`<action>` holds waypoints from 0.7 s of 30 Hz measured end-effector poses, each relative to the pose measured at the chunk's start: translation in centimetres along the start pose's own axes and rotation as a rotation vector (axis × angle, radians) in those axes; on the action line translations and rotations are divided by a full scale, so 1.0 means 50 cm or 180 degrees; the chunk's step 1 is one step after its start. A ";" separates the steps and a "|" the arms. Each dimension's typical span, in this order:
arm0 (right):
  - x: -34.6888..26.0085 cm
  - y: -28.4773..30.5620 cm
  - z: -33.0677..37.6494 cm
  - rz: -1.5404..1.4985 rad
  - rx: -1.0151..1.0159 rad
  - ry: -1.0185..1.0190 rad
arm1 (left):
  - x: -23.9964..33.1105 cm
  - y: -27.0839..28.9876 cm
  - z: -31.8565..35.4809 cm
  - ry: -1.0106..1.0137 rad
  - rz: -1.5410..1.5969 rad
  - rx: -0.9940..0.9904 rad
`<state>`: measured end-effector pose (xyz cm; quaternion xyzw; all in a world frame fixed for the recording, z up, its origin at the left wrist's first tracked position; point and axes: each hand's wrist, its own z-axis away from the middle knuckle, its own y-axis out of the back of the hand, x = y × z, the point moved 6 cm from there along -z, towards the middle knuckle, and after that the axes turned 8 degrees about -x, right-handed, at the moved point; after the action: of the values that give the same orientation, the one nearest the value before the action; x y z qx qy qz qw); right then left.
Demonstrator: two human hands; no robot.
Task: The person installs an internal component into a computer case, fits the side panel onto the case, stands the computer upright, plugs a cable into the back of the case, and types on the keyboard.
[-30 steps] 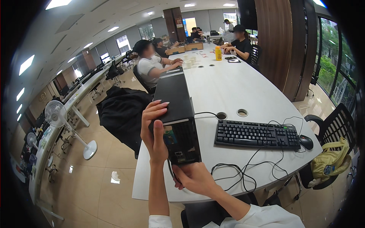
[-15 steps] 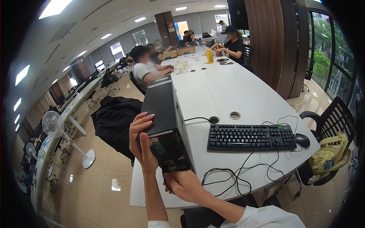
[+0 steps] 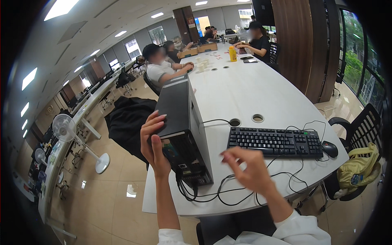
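Observation:
A black computer tower (image 3: 175, 107) stands on the white table, with its port side facing me. My left hand (image 3: 157, 141) grips its near upper left edge, fingers over the top and thumb along the port side. Black cables (image 3: 190, 195) run from the low end of that side and loop over the table. My right hand (image 3: 249, 165) is raised between the tower and the black keyboard (image 3: 275, 142), apart from both. Its fingers are bent in toward the thumb, slightly blurred, and nothing shows in them.
Right of the keyboard lies a black mouse (image 3: 330, 149). Two cable holes (image 3: 257, 118) pierce the table (image 3: 232, 96). Farther off are a yellow bottle (image 3: 232, 54), paper cups and seated people. A yellow bag (image 3: 359, 167) rests on the right chair; a white fan (image 3: 64, 127) stands left.
My right hand has left the low cable end of the tower and moved up and right over the table. My left hand keeps its hold. The plugged-in cables now show.

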<state>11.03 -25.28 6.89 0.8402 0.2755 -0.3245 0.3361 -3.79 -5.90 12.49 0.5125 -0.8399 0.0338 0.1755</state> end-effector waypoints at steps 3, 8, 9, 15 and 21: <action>0.034 0.069 -0.032 0.0267 0.0130 -0.0247 | 0.004 -0.002 0.008 0.0220 -0.0284 -0.0054; 0.042 0.072 -0.067 0.0467 -0.0128 0.0019 | 0.016 0.001 0.025 0.0516 -0.0318 -0.0235; 0.043 0.058 -0.073 0.0396 -0.0312 0.0036 | 0.019 -0.004 0.030 0.0543 -0.0348 -0.0250; 0.045 0.013 -0.113 0.0283 -0.0605 0.0259 | 0.074 -0.020 0.019 0.0730 -0.0616 -0.0134; 0.077 0.014 -0.188 0.0023 -0.0450 0.0279 | 0.093 -0.056 0.008 0.0920 -0.2141 -0.0290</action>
<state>17.34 -17.80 9.65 0.8287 0.3091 -0.2660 0.3833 -3.36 -11.26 13.31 0.7416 -0.5916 0.0088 0.3163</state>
